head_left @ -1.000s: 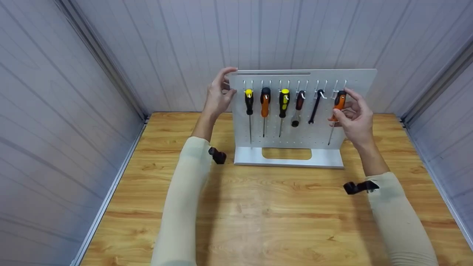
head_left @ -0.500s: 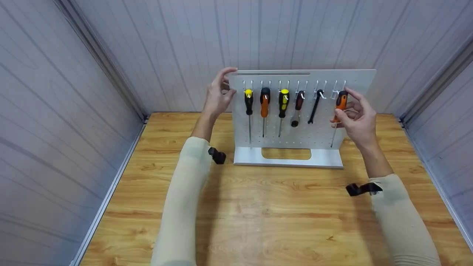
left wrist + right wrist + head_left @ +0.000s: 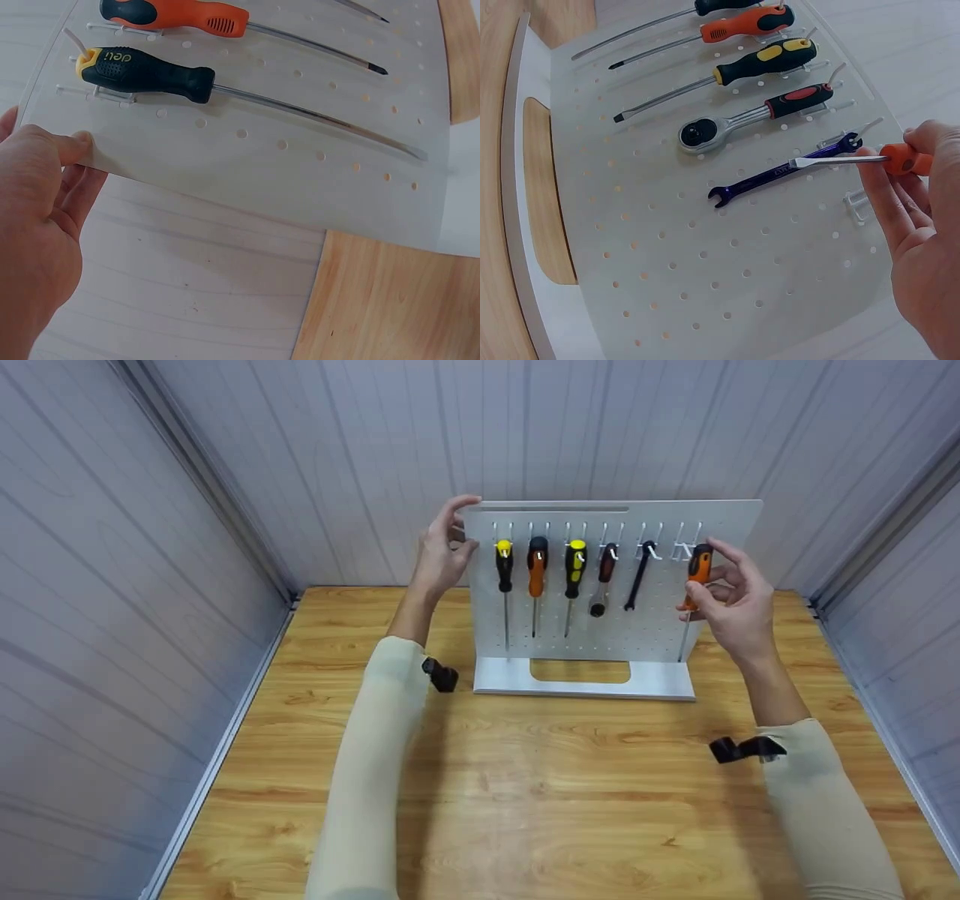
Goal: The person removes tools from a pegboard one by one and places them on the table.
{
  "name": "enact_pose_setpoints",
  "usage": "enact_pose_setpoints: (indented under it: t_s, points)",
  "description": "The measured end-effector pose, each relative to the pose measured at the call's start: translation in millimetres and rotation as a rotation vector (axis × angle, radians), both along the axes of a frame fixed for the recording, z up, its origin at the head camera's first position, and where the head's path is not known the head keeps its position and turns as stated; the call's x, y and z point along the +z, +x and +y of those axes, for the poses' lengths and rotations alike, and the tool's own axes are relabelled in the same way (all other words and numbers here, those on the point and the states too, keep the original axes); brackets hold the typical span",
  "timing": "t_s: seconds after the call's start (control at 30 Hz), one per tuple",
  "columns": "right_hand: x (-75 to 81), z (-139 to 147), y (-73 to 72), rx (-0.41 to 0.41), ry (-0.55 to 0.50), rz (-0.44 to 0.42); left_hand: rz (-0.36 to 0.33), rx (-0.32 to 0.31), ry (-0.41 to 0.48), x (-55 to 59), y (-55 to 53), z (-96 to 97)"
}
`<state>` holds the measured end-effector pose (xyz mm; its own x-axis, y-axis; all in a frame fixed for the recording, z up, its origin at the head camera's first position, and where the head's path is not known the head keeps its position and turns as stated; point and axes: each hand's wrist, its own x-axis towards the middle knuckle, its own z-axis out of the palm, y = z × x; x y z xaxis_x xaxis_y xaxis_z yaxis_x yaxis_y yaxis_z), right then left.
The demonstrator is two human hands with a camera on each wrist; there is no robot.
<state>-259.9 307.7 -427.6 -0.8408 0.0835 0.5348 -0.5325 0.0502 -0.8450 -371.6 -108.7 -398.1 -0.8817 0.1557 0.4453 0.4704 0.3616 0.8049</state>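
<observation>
Nearest lies the bare worktop [image 3: 525,802], the two sleeved arms reaching over it. Beyond, at two o'clock, the right hand [image 3: 739,604] has its fingers clamped on the handle of an orange-and-black screwdriver [image 3: 699,566], thumb toward the person. The tool stands nearly upright before the pegboard [image 3: 600,641], butt toward twelve, shaft running down toward six.

The relation that counts: an unladen hook [image 3: 682,551] sits just beside the handle, at about ten o'clock from it. The right hand is much the nearer to both; the left hand [image 3: 442,555] is far off toward nine, its fingers pinching the board's left edge.

Along the board, from the unladen hook toward nine, hang a wrench [image 3: 639,577], a ratchet [image 3: 598,607] and three more screwdrivers [image 3: 575,574]. Farthest back is the panelled wall [image 3: 375,450] at twelve.

From the head, handle and hook look almost joined; the right wrist view shows them apart, the shaft crossing in front of the wrench toward nine and ending in a flat blade. Only the left wrist view clearly shows the thumb flat on the board's face, with other fingers passing behind its edge.
</observation>
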Motion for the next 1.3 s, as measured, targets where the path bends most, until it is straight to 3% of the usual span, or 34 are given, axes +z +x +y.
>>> enact_pose_setpoints:
  t_s: [0.3,0.67,1.03,1.3]
  points:
    - [6.3,5,7.2,0.015,0.036,0.018,0.011,0.004,0.002,0.1,-0.6,1.4]
    - [1.7,22,16.0,0.033,0.020,0.000,0.023,0.001,-0.004,-1.2,-2.6,0.4]
    - [-0.7,36,24.0,-0.056,0.145,-0.060,-0.013,0.007,-0.015,0.1,0.4,2.9]
    - [-11.8,44,27.4,-0.091,0.231,-0.112,-0.006,0.012,-0.009,0.7,0.4,1.7]
